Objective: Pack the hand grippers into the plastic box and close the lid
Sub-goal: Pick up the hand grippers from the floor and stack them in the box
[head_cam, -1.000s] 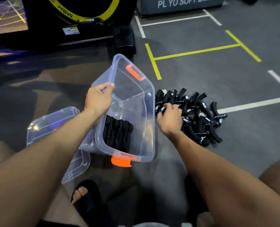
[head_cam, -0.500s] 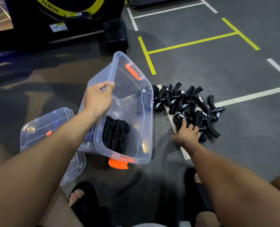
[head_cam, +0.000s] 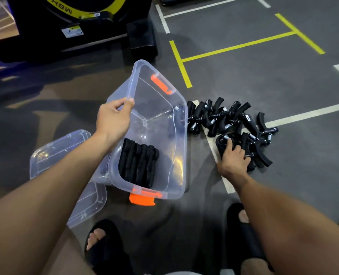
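A clear plastic box (head_cam: 172,108) with orange latches stands tilted on the floor, its opening facing me. My left hand (head_cam: 114,120) grips its far-left rim and holds it tipped. Several black hand grippers (head_cam: 137,162) lie in a row inside, against the lower wall. A pile of black hand grippers (head_cam: 234,118) lies on the floor to the right of the box. My right hand (head_cam: 233,161) is on the near end of that pile, fingers curled round one or two grippers. The clear lid (head_cam: 65,153) lies on the floor at the left, partly under my left arm.
A black and yellow machine (head_cam: 69,20) with a black foot block (head_cam: 141,38) stands behind the box. White and yellow lines (head_cam: 232,47) mark the grey floor. My feet in black sandals (head_cam: 103,247) are near the bottom edge.
My right hand moved from the far middle of the pile to its near end and closed its fingers on grippers there. The box stays tilted in my left hand.
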